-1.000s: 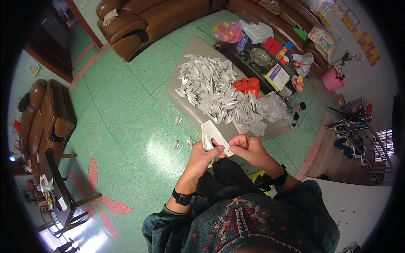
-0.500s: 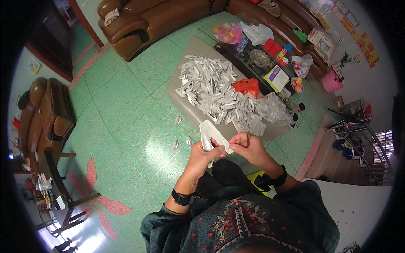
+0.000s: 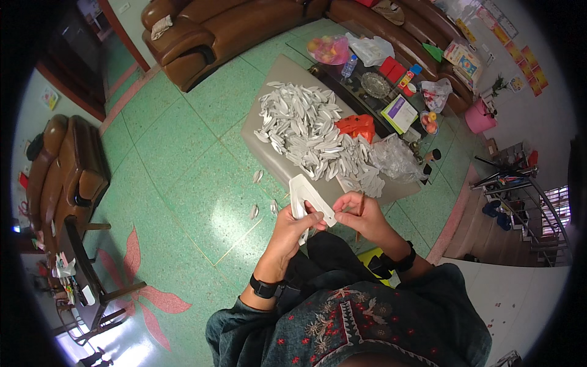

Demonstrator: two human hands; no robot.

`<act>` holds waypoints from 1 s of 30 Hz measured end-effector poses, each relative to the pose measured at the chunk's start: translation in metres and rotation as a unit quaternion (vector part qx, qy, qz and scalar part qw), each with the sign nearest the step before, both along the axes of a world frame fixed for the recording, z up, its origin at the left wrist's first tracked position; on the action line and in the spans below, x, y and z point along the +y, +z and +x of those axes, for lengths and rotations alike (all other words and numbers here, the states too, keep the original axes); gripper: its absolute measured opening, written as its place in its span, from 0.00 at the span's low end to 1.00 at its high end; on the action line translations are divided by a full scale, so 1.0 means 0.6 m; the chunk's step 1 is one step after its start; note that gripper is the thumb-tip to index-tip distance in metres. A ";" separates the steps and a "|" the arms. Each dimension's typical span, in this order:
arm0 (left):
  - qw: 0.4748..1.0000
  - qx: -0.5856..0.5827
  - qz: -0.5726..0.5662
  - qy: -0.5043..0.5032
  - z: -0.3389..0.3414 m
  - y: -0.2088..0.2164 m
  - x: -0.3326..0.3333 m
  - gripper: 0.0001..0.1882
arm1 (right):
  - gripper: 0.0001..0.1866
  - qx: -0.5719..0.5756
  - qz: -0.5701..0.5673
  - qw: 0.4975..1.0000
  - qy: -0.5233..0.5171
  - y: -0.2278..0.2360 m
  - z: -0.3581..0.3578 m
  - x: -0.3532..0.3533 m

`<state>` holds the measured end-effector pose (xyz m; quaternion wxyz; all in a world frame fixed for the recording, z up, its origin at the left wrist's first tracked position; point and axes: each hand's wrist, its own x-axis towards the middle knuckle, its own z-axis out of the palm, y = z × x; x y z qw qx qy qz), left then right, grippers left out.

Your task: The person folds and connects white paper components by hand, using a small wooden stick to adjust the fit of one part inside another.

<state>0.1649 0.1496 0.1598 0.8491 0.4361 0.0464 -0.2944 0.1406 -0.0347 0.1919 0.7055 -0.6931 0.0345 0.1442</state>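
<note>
My left hand (image 3: 292,229) is closed around a long white folded piece (image 3: 313,199), its thumb pressed on the near end. The piece has flat, pale faces with rounded ends, and a small dark spot shows by its near tip. My right hand (image 3: 364,217) is pinched beside that tip, thumb and forefinger together. A thin brown stick (image 3: 362,204) shows among its fingers; what the fingertips pinch is too small to make out. Beyond my hands, a large heap of slender grey-white pieces (image 3: 299,122) covers much of a low grey bench (image 3: 257,125).
Several loose pieces (image 3: 254,211) lie on the green floor (image 3: 177,165) left of my hands. A red bag (image 3: 358,126) and a clear plastic bag (image 3: 394,158) border the heap. Behind stands a dark table with a glass bowl (image 3: 376,85), a bottle (image 3: 350,65) and fruit.
My right hand has shifted slightly at the near tip of the white piece, and the brown stick shows more clearly. My left hand keeps its hold.
</note>
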 end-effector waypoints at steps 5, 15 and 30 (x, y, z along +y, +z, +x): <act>0.996 0.053 -0.078 -0.004 0.000 0.009 0.007 0.08 | 0.11 0.022 0.005 1.000 0.012 -0.004 -0.010 -0.004; 0.999 -0.030 0.030 -0.032 -0.030 0.005 -0.002 0.06 | 0.08 0.017 -0.031 0.999 -0.033 0.017 -0.049 0.011; 0.761 -0.469 0.411 0.180 -0.090 0.031 -0.053 0.14 | 0.06 -0.008 -0.066 0.992 -0.107 -0.022 -0.076 -0.017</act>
